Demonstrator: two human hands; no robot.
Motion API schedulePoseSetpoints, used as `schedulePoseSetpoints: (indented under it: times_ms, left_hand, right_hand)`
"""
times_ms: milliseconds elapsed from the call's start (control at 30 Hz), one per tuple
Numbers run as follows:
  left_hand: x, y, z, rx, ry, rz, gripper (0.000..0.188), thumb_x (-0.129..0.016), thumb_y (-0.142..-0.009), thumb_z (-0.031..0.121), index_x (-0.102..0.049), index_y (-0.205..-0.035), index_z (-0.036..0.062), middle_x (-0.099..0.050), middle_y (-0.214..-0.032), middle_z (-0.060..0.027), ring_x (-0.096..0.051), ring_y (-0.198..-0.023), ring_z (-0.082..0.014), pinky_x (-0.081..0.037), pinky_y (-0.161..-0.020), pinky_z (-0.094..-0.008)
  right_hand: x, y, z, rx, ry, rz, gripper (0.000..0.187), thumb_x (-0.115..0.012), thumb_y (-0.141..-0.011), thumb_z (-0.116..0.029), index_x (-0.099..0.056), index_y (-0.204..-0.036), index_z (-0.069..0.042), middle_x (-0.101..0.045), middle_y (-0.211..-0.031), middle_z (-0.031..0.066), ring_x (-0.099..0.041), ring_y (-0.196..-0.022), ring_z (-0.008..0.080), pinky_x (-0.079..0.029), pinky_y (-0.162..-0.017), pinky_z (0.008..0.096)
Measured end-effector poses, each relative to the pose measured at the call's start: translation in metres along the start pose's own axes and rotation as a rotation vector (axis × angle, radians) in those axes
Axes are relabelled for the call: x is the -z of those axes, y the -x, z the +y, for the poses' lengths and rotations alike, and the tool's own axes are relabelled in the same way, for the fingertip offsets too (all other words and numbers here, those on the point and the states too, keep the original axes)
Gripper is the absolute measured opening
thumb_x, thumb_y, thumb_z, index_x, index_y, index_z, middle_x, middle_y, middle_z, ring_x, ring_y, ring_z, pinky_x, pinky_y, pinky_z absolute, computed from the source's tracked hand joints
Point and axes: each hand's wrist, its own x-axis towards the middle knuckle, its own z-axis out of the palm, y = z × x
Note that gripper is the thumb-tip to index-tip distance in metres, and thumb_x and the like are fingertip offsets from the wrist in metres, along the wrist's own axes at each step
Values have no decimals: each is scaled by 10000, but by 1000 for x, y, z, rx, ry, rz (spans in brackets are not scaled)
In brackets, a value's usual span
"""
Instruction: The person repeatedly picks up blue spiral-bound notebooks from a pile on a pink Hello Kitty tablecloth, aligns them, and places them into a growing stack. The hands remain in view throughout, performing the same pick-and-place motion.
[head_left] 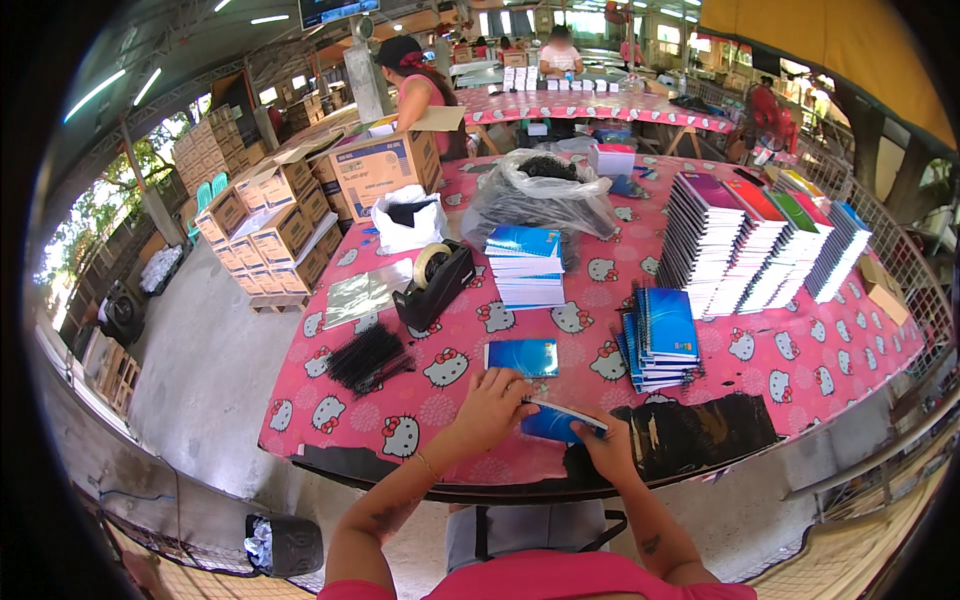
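Observation:
Close to the table's front edge, a small blue notebook (549, 423) is held tilted between my two hands. My right hand (608, 446) grips its right end, thumb on top. The fingers of my left hand (496, 407) are bent and pinch at its left end; whether a coil is in the notebook is too small to tell. Just beyond my left fingers, a blue notebook cover (522, 357) lies flat on the table. A pile of black binding coils (368, 358) lies to the left. To the right, spiral-bound blue notebooks (664, 335) are stacked.
Farther in stand a blue-topped paper stack (525, 270), a black tape dispenser (436, 285), a white bag (408, 218) and a plastic bag of black coils (545, 190). Tall notebook stacks (700, 245) rise at right. Cartons (385, 172) and a person (417, 95) are beyond, left.

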Motion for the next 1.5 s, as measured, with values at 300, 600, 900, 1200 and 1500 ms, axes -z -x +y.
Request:
schedulePoseSetpoints:
  times_ms: [300, 600, 900, 1200, 1500]
  left_hand:
    - [-26, 22, 42, 114, -446, 145, 808, -497, -934, 604, -388, -1507, 46, -358, -1572, -169, -295, -1477, -324, -170, -1128, -681]
    - [-10, -4, 51, 58, -506, 68, 890, -441, -926, 676, -351, -1516, 16, -319, -1589, -197, -255, -1498, -341, -128, -1136, -681]
    - [6, -21, 54, -2, -574, 154, 909, -538, -879, 659, -399, -1479, -10, -383, -1539, -209, -292, -1475, -344, -231, -1133, -610]
    - [5, -21, 54, -36, -405, 126, 938, -520, -874, 664, -377, -1473, -44, -362, -1541, -252, -314, -1456, -391, -178, -1149, -635]
    - [-17, 16, 73, -119, -246, 16, 862, -518, -914, 616, -386, -1478, -22, -354, -1560, -213, -278, -1480, -363, -155, -1149, -638]
  right_hand:
    - [-8, 9, 4, 18, -35, 70, 223, -708, -908, -55, -704, -1119, 16, -699, -954, 18, -592, -845, 74, -471, -760, 228]
    - [-10, 10, 4, -61, -127, 91, 246, -705, -913, -56, -700, -1152, 6, -698, -972, 20, -582, -840, 78, -480, -775, 243]
    - [-12, 5, -14, -68, -129, 62, 281, -714, -895, -47, -667, -1165, 13, -707, -1019, 78, -635, -899, 112, -524, -802, 266]
    - [-14, 5, -24, -59, -113, 44, 323, -713, -881, -24, -614, -1188, 2, -683, -1049, 70, -630, -965, 123, -517, -848, 274]
    - [-6, 2, -26, -52, -29, -13, 352, -691, -873, 12, -630, -1218, -14, -709, -1035, 84, -657, -949, 132, -530, -864, 297]
